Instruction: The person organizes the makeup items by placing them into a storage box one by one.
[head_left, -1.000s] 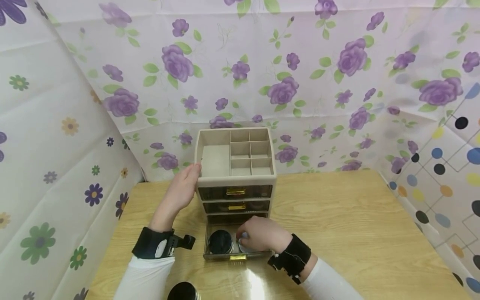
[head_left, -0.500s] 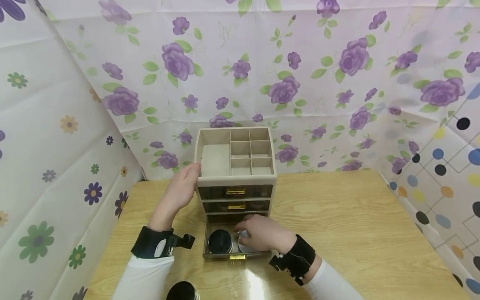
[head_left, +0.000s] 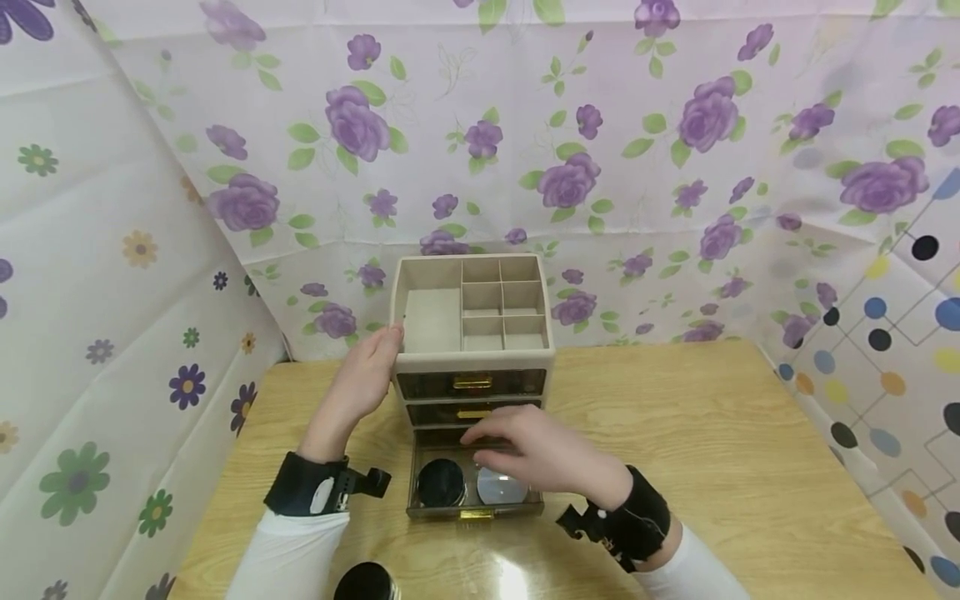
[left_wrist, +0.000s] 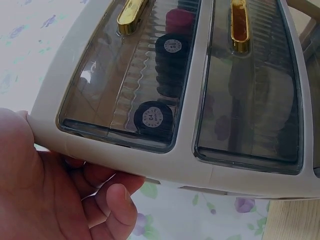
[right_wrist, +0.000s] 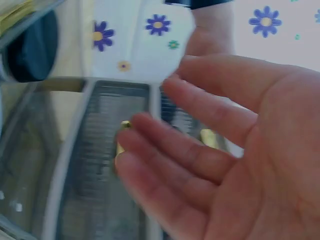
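A cream drawer organizer (head_left: 474, 360) with dark see-through drawers stands on the table. My left hand (head_left: 367, 371) holds its left side, the thumb by the top rim; the left wrist view shows curled fingers against the side wall. The lowest drawer (head_left: 476, 514) is pulled out. Inside it, a black-lidded jar (head_left: 441, 482) sits at left and a round, pale-topped container (head_left: 501, 487) at right. My right hand (head_left: 543, 450) hovers above the right part of that drawer, fingers spread and holding nothing. Its palm shows in the right wrist view.
Another black-lidded jar (head_left: 365, 582) stands on the wooden table (head_left: 675, 450) at the front left. Round dark-lidded items (left_wrist: 153, 117) show through a closed drawer. Patterned cloth (head_left: 480, 150) hangs behind the table and at both sides.
My right hand has let go of the pale-topped container and lifted up and to the right, its fingers straightening. The container stays in the drawer. My left hand has not moved.
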